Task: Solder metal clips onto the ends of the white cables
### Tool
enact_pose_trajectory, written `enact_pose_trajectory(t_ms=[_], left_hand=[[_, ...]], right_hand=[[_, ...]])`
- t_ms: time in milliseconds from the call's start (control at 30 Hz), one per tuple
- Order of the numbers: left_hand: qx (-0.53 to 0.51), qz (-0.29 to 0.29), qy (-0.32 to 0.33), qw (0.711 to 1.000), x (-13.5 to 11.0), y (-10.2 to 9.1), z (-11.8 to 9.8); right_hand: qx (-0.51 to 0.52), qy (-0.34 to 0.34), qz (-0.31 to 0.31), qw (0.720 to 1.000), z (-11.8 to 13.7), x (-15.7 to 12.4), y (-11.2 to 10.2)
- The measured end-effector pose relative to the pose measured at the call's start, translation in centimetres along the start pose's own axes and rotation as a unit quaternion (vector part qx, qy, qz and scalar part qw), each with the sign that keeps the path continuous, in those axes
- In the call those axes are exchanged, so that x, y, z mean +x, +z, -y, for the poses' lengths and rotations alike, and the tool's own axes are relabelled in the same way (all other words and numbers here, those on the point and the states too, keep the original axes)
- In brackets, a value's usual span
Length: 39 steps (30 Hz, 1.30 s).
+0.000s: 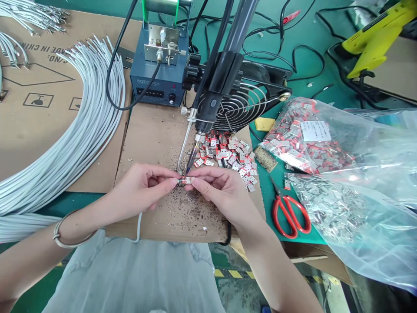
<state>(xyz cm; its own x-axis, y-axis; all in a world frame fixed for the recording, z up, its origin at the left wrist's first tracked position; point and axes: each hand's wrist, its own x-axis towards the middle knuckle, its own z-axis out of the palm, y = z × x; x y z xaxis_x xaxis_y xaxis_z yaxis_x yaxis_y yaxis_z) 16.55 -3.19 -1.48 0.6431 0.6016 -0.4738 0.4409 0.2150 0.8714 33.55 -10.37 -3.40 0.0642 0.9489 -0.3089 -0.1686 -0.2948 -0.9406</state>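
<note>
My left hand [148,186] is pinched on the end of a white cable [138,227], whose length hangs down below the palm. Between the fingertips of my right hand [223,188] is a small red-and-silver USB connector [189,180], and the cable end meets it. Right above the connector is the tip of a mounted soldering iron [193,157], with the thin metal solder feed tube [184,145] beside it. The exact joint is too small to make out. A pile of similar connectors [233,156] lies just beyond my right hand.
A thick bundle of white cables [94,130] curves along the left. Behind stand a blue solder feeder [156,80] and a round fan grille [241,106]. Red-handled scissors [291,217], bagged connectors [312,143] and bagged metal parts [335,208] lie right. Dark debris [195,217] dots the cardboard.
</note>
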Motion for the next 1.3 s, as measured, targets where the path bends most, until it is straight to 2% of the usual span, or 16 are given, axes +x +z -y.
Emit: enact_pose_trajectory(t_ms=[267,633,833,1000,1300], left_hand=[[-0.011,0.006,-0.001,1.0,-0.03,0.11,0.05],[0.005,0.002,-0.006,1.0,0.1,0.19,0.54],[0.002,0.0,-0.008,1.0,0.14,0.27,0.46],[-0.008,0.001,-0.011,1.0,0.08,0.12,0.29],[-0.017,0.002,-0.019,1.0,-0.04,0.19,-0.04]], right_hand=[[-0.027,-0.003,0.003,1.0,0.01,-0.08,-0.29],[-0.115,-0.025,-0.053,0.992,-0.64,0.19,0.6],[-0.088,-0.028,-0.042,0.995,-0.49,0.06,0.33],[-0.043,-0.003,-0.02,0.999,-0.07,-0.21,0.08],[-0.046,-0.011,-0.012,0.999,-0.25,-0.24,-0.15]])
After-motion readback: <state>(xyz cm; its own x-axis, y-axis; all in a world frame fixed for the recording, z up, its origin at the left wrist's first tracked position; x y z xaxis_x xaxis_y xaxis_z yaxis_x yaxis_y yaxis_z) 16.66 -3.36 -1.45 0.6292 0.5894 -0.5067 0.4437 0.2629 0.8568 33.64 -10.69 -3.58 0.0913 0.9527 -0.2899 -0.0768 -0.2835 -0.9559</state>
